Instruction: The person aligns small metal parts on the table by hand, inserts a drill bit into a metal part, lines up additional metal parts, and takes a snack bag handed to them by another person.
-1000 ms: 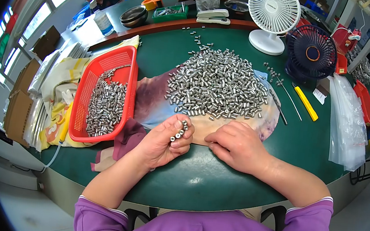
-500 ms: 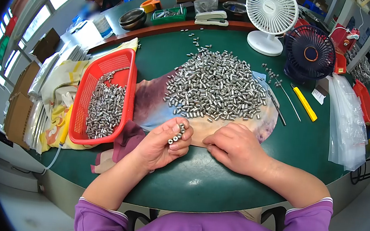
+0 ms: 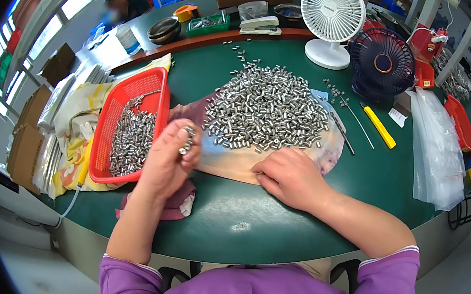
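Note:
My left hand is closed around several small metal cylinders, some with holes in their ends. It is raised beside the right edge of a red plastic basket, which holds many similar metal cylinders. My right hand rests palm down at the near edge of a printed cloth, its fingers curled under so that I cannot make out what is beneath them. Just beyond it, a large pile of metal cylinders lies spread on the cloth.
A yellow-handled tool and thin rods lie right of the pile. Behind stand a white fan and a dark fan. Clear plastic bags hang near the right edge. Another person sits at the far left.
My left hand has moved left and slightly up toward the red basket, still holding the metal cylinders. My right hand has stayed at the cloth's edge. The whole view has shifted slightly.

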Demonstrator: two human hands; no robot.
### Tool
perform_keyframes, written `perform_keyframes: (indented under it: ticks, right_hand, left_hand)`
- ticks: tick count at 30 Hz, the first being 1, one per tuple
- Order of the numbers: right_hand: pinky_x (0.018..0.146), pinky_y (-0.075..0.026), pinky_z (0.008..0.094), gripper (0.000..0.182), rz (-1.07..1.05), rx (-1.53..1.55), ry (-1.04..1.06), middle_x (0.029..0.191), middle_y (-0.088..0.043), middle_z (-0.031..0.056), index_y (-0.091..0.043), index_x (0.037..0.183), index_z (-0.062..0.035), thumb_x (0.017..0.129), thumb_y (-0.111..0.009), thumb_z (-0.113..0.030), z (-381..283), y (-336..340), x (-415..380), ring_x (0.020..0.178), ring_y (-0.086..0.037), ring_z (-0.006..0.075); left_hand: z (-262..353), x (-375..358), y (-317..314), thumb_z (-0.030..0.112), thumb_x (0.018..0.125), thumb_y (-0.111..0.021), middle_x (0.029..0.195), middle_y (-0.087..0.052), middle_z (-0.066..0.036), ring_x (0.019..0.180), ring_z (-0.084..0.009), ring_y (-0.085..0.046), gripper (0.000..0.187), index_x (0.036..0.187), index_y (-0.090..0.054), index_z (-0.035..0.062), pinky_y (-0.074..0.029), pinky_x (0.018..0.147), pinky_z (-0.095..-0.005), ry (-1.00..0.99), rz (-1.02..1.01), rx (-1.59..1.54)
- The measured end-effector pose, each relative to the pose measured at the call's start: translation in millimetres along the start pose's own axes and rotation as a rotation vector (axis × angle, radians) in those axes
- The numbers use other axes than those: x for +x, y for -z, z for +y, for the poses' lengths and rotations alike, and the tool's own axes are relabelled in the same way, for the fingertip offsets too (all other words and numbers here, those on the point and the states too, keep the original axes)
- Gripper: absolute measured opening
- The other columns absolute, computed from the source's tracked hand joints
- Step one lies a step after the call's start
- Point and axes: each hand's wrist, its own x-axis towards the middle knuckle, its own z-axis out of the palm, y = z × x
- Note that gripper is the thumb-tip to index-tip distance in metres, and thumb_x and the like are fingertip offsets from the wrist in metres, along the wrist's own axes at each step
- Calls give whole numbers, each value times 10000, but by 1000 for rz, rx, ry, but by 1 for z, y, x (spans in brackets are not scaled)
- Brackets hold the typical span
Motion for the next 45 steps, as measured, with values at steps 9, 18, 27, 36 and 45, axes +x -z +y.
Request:
perform_keyframes:
  ticks: [9,18,27,36,45]
  right_hand:
    - [787,-457,386,151,40,-79,-106,878,-614,42,-658,935,-102,790,-672,-145,15,12,5,883,-574,254]
    - [839,-436,399,223,71,-238,-146,978,-563,64,-633,995,-93,783,-664,-155,24,6,7,969,-544,264]
    - [827,-461,404,195,-35,-70,-148,934,-569,97,-625,958,-65,782,-663,-140,20,7,3,930,-560,298]
    - [820,-464,410,163,-48,6,-191,919,-578,101,-619,925,-54,772,-657,-95,13,10,2,918,-569,305]
    - [796,-469,401,143,-76,54,-178,912,-572,88,-625,899,-64,771,-672,-105,7,13,2,889,-570,297]
  left_hand:
    - [73,-17,74,83,926,-588,925,-607,-68,764,-136,-568,187,1095,-569,7,-477,720,-270,-460,721,1707]
    - [-14,12,-33,37,796,-671,992,-630,-126,914,-252,-611,424,1205,-559,22,-490,821,-352,-247,-65,1493]
    - [-66,29,-41,-11,754,-653,1003,-579,-141,993,-315,-548,625,1340,-436,6,-449,901,-400,-217,-251,1415]
    - [-68,22,-34,-9,756,-680,1029,-576,-126,960,-296,-546,680,1375,-397,9,-450,876,-387,-296,-283,1389]
    - [-70,13,-32,-58,767,-641,966,-552,-77,866,-196,-537,697,1405,-375,35,-460,786,-309,-229,-241,1325]
